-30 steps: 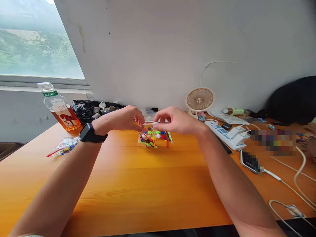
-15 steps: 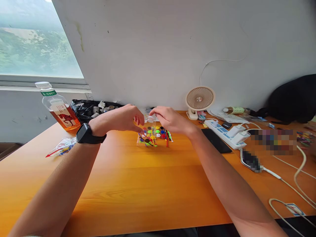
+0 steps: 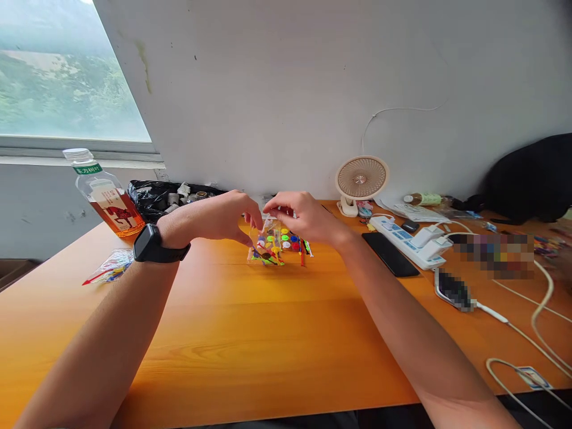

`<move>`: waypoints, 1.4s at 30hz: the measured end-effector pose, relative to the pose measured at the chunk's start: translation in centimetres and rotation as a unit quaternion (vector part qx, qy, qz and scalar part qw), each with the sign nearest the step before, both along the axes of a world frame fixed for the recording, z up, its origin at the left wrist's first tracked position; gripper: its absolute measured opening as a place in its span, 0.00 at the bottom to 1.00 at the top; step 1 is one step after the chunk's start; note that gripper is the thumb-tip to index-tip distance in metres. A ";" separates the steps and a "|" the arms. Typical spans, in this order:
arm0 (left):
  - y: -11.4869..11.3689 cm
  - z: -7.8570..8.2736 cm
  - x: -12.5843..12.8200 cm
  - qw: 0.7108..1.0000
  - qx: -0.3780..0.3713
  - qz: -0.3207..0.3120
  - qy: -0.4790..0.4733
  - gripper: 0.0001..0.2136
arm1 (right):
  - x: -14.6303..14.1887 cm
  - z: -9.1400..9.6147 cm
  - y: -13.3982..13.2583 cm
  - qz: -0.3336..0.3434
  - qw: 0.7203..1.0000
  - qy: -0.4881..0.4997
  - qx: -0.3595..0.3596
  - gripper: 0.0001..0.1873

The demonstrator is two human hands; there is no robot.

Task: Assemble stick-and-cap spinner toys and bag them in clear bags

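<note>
The clear bag of coloured discs and sticks [image 3: 272, 245] stands mid-desk, its bottom on the wood, its top pinched between my two hands. My left hand [image 3: 223, 215] grips the top edge at about 10 o'clock of the bag, my right hand [image 3: 304, 217] at 2 o'clock, fingers closed narrow on the plastic. To do this well, I judge I should keep both pinches close together and pull evenly, so nothing spills. At the bag's 9 o'clock lies a second small bag [image 3: 111, 266]; at 3 o'clock a black phone [image 3: 390, 253] and power strip [image 3: 411, 241].
</note>
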State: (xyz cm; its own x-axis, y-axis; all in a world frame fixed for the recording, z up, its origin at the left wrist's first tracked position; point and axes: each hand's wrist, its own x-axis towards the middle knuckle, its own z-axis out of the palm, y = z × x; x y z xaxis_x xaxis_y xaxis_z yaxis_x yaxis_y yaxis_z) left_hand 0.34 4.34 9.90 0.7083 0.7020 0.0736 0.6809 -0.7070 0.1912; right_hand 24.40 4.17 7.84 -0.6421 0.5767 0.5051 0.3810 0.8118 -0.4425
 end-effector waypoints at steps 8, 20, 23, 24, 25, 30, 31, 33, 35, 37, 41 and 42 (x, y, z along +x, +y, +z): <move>0.0 0.2 0.3 0.999 0.023 0.035 -0.016 0.13 | 0.6 0.1 -0.2 0.019 0.995 -0.090 -0.044 0.13; -0.1 -0.2 0.7 1.000 0.009 0.009 -0.026 0.10 | -0.4 0.1 -0.8 -0.003 0.997 -0.050 -0.053 0.10; -0.2 -0.1 0.7 1.000 0.016 0.003 -0.020 0.09 | -0.4 0.5 -1.1 -0.015 0.999 -0.031 -0.030 0.10; -0.2 -0.1 0.7 1.000 0.017 0.002 -0.017 0.09 | -0.5 0.6 -1.1 -0.020 0.999 -0.024 -0.016 0.10; -0.2 0.0 0.7 1.000 0.016 0.003 -0.014 0.09 | -0.5 0.6 -1.1 -0.023 1.000 -0.019 -0.002 0.11; -0.3 0.1 0.7 1.000 0.010 0.019 -0.003 0.11 | -0.5 0.5 -0.9 0.006 1.000 -0.030 0.004 0.16; -0.3 0.1 0.7 1.000 0.010 0.021 -0.003 0.11 | -0.4 0.4 -0.8 0.013 0.999 -0.037 -0.008 0.16; -0.3 0.0 0.7 1.000 0.011 0.023 -0.004 0.11 | -0.3 0.2 -0.6 0.024 0.998 -0.050 -0.035 0.15; -0.2 0.0 0.7 1.000 0.009 0.023 -0.007 0.10 | -0.3 0.0 -0.4 0.035 0.996 -0.066 -0.052 0.15; -0.2 0.0 0.6 1.000 0.002 0.022 -0.011 0.10 | -0.3 -0.1 -0.3 0.049 0.993 -0.086 -0.058 0.14; 0.0 0.0 0.4 1.000 0.001 0.019 -0.019 0.11 | -0.1 0.0 -0.4 0.038 0.992 -0.115 -0.044 0.12; 0.0 -0.1 0.4 1.000 0.002 0.019 -0.020 0.12 | 0.0 0.1 -0.5 0.025 0.992 -0.118 -0.038 0.11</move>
State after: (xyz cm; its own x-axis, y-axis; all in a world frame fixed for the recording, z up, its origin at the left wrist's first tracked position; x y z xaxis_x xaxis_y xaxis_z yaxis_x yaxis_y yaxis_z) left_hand 0.76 4.36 9.84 0.6777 0.7279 0.1041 0.6993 -0.6818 0.2149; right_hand 24.38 3.71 7.89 -0.7662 0.5715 0.2938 0.4410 0.8003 -0.4063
